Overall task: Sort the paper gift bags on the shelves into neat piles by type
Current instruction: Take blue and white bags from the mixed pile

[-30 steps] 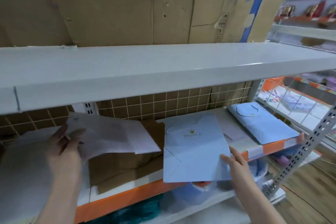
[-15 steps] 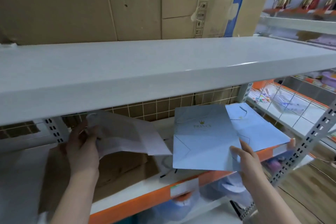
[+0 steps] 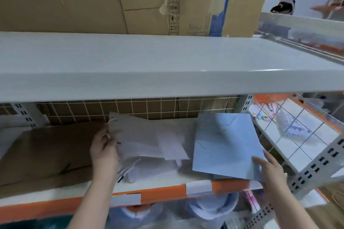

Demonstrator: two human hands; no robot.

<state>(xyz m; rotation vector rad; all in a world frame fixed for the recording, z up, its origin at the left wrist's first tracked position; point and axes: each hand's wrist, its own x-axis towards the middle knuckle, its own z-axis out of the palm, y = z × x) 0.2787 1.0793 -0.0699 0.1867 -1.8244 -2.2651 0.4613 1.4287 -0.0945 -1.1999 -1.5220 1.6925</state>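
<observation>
A flat light blue gift bag (image 3: 227,145) lies at the right end of the lower shelf, on top of another blue bag whose edge shows beneath it. My right hand (image 3: 268,167) holds its near right corner, thumb on top. A pale grey-white gift bag (image 3: 147,135) with a cord handle is held up at its left edge by my left hand (image 3: 104,148). Under it sits a loose pile of white bags (image 3: 149,169).
The lower shelf has an orange front edge (image 3: 163,193) with taped labels. Flattened brown cardboard (image 3: 48,150) covers its left part. A wire grid (image 3: 141,108) backs it. A white upper shelf (image 3: 167,65) overhangs closely, carrying cardboard boxes (image 3: 130,0). A neighbouring rack (image 3: 297,135) stands right.
My right hand carried the blue bag rightwards and set it over the blue bag at the shelf's right end. My left hand kept hold of the grey-white bag, now nearer the middle.
</observation>
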